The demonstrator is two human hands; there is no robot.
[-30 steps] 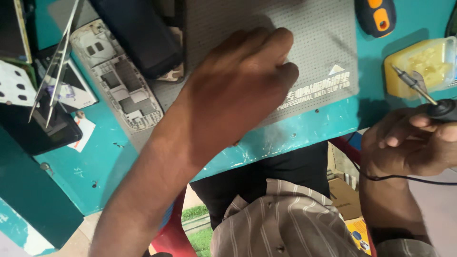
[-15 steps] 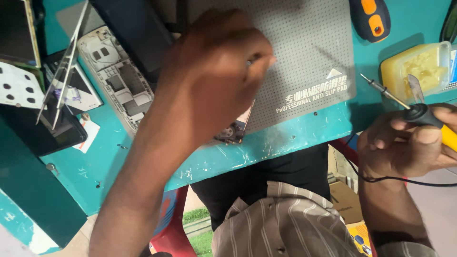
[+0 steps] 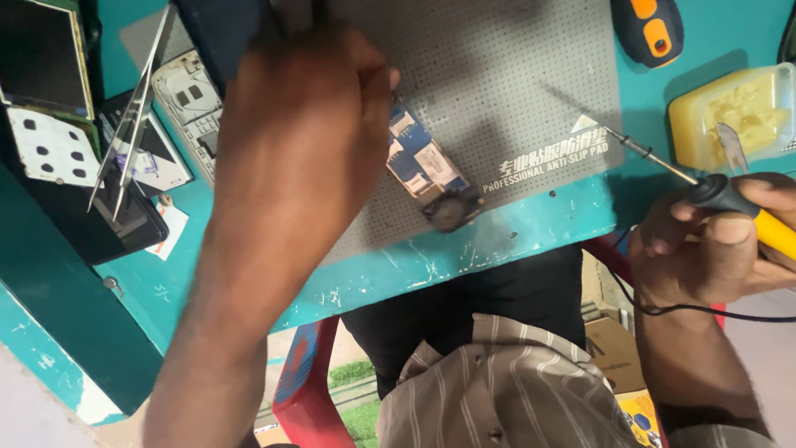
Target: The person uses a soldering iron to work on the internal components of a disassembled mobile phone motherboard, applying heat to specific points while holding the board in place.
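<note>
Now | left hand [image 3: 303, 141] presses board [image 3: 423, 162] on mat [image 3: 514, 91], fingers clamped | right hand [image 3: 713, 249] grips iron [image 3: 730, 199], tip over desk [image 3: 514, 241]

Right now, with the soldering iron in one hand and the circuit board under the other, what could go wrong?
1. The soldering iron in the right hand has its tip out over the grey anti-slip pad; it might scorch it.
2. The left hand hides most of the circuit board, so the fingers could get burnt.
</note>
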